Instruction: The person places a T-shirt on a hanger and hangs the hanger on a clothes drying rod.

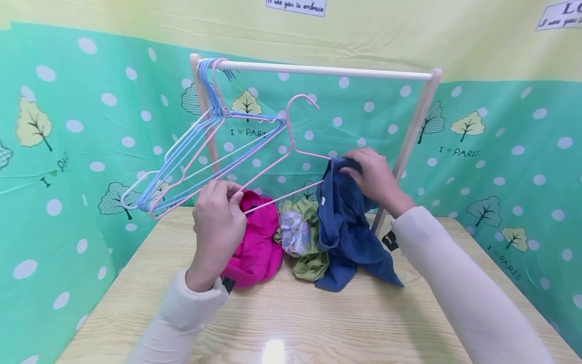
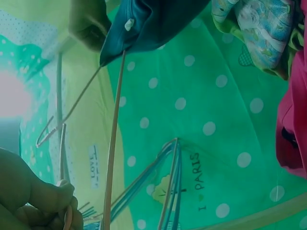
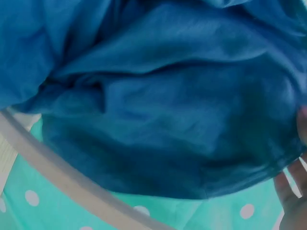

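Observation:
A pink wire hanger [image 1: 265, 175] is held off the rack, its hook pointing up. My left hand [image 1: 219, 222] pinches its left end; the left wrist view shows the fingers [image 2: 41, 199] curled on the wire. A dark blue garment [image 1: 347, 217] hangs over the hanger's right end, its lower part reaching the table. At the garment's top edge my right hand [image 1: 373, 174] grips the cloth, thumb in front. In the right wrist view, blue cloth [image 3: 192, 110] fills most of the frame and only a few fingertips [image 3: 288, 196] show at the right edge.
Several blue, white and pink hangers [image 1: 182, 151] hang at the left end of the rack's white bar [image 1: 318, 72]. On the wooden table [image 1: 291, 318] lie a magenta garment [image 1: 259, 253] and a green garment [image 1: 311, 265] with a patterned cloth [image 1: 294, 232]. A polka-dot curtain stands behind.

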`<state>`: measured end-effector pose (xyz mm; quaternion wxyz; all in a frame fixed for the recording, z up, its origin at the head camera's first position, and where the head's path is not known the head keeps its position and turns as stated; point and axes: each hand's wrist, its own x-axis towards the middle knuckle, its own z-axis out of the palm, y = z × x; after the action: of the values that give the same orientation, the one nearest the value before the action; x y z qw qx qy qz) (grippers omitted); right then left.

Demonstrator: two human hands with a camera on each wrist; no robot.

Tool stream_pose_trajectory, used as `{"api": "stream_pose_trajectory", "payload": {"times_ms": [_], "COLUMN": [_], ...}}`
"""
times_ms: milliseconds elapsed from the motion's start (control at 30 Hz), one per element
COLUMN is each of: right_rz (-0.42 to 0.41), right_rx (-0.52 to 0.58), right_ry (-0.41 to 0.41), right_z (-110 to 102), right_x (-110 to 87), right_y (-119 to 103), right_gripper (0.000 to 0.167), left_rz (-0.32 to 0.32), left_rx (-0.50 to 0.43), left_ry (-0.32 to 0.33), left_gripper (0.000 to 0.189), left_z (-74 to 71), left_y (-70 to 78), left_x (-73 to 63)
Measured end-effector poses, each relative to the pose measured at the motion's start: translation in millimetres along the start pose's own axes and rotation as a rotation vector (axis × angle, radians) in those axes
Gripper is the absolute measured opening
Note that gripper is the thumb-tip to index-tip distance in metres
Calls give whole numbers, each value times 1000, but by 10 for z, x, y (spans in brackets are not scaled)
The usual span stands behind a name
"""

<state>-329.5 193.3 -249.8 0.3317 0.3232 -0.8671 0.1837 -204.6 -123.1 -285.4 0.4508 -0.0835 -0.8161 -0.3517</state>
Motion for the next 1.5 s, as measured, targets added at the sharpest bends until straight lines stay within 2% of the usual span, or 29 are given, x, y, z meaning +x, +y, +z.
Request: {"api": "stream_pose_trajectory", "payload": {"times_ms": [133, 300, 500, 733, 867, 967, 1067, 1200, 1300, 1400, 1500], "right_rz": [-61, -68, -30, 32, 75, 75, 58, -11, -56, -76, -101], "right_rx": [11, 31, 107, 183, 186, 174, 109, -11, -53, -71, -90], "right_ry": [20, -2, -9, 18, -16, -62, -101, -117, -131, -109, -30], "right_z": [-9, -8, 9, 35, 38, 23, 6, 32, 83, 136, 188], "right_x": [-37, -19, 47, 105, 140, 167, 171, 94, 24, -13, -25], "right_y": [52, 56, -14, -208, -359, -454, -493, -442, -384, -347, -320], "right_gripper": [18, 18, 19, 21, 23, 26, 29, 32, 30, 20, 10], "left_rz": [-7, 10, 26, 24, 3, -15, -38, -61, -64, -54, -36], "left_rx": [-4, -11, -27, -40, -43, -43, -34, -27, -31, -35, -37], "left_ry": [-12, -21, -46, -55, -66, -86, -86, -68, -69, -70, -67], "left_gripper": [4, 4, 4, 5, 5, 4, 4, 4, 4, 4, 4], "left_z": [-26, -26, 21, 86, 117, 137, 135, 108, 106, 123, 148], "left_y": [-3, 3, 37, 72, 72, 67, 59, 48, 45, 55, 68], "left_x": [8, 1, -20, -47, -64, -73, -72, -55, -55, -68, -91]}}
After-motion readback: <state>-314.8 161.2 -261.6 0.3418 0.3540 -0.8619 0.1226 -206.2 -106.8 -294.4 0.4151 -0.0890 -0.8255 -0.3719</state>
